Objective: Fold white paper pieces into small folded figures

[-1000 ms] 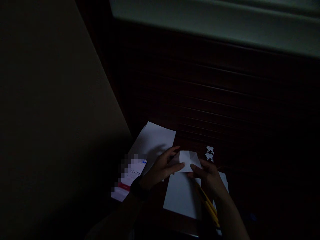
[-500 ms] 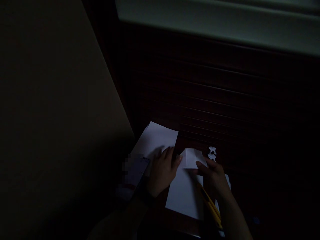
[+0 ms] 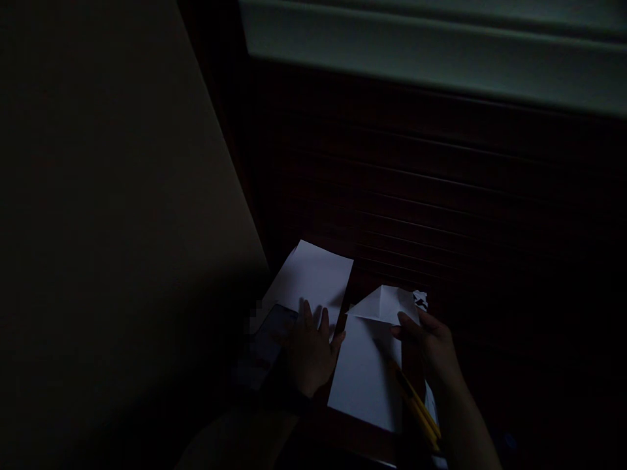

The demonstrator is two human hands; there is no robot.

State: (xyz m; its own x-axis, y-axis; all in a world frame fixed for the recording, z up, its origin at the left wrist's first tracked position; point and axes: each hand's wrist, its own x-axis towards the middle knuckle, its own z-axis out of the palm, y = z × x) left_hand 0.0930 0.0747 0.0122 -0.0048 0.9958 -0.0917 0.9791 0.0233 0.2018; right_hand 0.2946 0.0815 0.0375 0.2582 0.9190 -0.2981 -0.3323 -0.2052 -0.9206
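My right hand pinches the right end of a folded piece of white paper between thumb and fingers. The paper has a peaked top, a crease near its middle and a pointed left corner. Below it lies a flat white sheet. My left hand has its fingers spread, over the lower part of another white sheet and beside a dark phone. A yellow tool, perhaps a utility knife or scissors, lies close to my right forearm; the dimness hides its exact kind.
Small white paper scraps lie behind my right hand. More white paper shows partly beneath my right forearm. A pale wall rises at the left, and dark slatted panelling stands at the back. The scene is very dim.
My left hand has let go of the folded paper's left end and moved left and down, its fingers spreading. My right hand has shifted slightly right with the paper.
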